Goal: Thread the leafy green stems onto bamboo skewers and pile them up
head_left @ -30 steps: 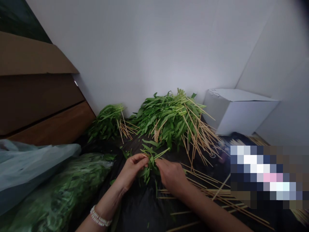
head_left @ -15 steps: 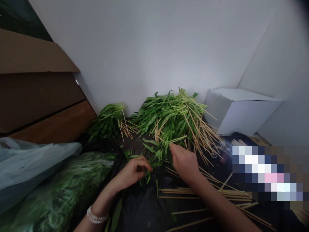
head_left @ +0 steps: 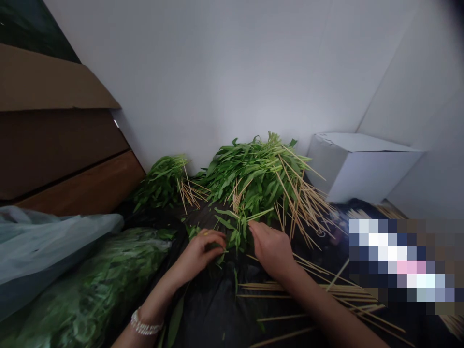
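My right hand [head_left: 272, 249] is closed in a pinch at the right side of a leafy green sprig [head_left: 237, 234], whose pale stems point up and right. To its left, my left hand [head_left: 203, 256] has its fingers curled toward the thumb. Bits of green show at those fingertips, but what exactly they grip is partly hidden. Behind both hands lies a large heap of long-leaved greens [head_left: 242, 166] with many thin wooden skewers [head_left: 302, 203] sticking out to the right. Loose skewers [head_left: 268, 287] lie under and beside my right forearm.
A smaller bunch of greens with skewers [head_left: 159, 181] rests by the wall. At left are a clear plastic bag of leaves [head_left: 105, 275] and cardboard boxes [head_left: 54, 140]. A white box [head_left: 377, 171] stands at back right. Black plastic sheeting [head_left: 206, 319] covers the surface. A blurred patch hides the right side.
My right hand has shifted slightly left and down, and the sprig's stems have moved left with it. The fingers of my left hand have risen a little.
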`<state>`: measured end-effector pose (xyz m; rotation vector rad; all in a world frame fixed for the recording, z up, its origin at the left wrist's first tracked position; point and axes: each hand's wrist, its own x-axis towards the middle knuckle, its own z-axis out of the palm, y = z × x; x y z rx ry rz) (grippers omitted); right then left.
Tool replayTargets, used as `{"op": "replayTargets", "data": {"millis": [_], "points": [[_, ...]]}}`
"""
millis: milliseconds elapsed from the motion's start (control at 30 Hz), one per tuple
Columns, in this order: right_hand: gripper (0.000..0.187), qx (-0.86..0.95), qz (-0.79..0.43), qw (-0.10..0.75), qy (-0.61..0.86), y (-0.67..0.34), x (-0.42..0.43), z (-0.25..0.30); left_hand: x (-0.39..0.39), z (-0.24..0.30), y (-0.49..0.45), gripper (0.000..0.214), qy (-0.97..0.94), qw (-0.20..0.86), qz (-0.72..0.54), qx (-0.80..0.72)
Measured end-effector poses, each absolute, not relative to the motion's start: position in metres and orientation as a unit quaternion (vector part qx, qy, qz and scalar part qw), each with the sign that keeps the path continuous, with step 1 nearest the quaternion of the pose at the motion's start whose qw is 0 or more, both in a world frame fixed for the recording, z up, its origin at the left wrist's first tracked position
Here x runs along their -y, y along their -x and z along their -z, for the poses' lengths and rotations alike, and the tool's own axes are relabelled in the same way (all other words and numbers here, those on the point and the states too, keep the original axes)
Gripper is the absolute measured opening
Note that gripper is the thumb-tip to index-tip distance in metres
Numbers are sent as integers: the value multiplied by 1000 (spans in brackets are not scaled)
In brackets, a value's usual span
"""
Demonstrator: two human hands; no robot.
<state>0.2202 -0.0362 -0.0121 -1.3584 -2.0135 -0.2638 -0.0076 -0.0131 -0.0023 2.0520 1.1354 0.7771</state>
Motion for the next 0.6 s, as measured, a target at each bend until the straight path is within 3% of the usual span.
{"op": "replayTargets", "data": {"millis": [133, 233, 400, 600], "points": [[28, 785, 84, 335, 514, -217, 38, 13, 7, -5, 15, 28, -627, 377, -469, -495], [27, 804, 77, 321, 494, -212, 41, 15, 5, -4, 18, 44, -530, 456, -522, -488], [26, 828, 75, 288, 475, -203, 46, 19, 7, -1, 9, 42, -413, 596, -533, -437], [26, 840, 49, 250, 480, -201, 48, 21, 13, -5, 1, 38, -403, 629, -510, -426]]}}
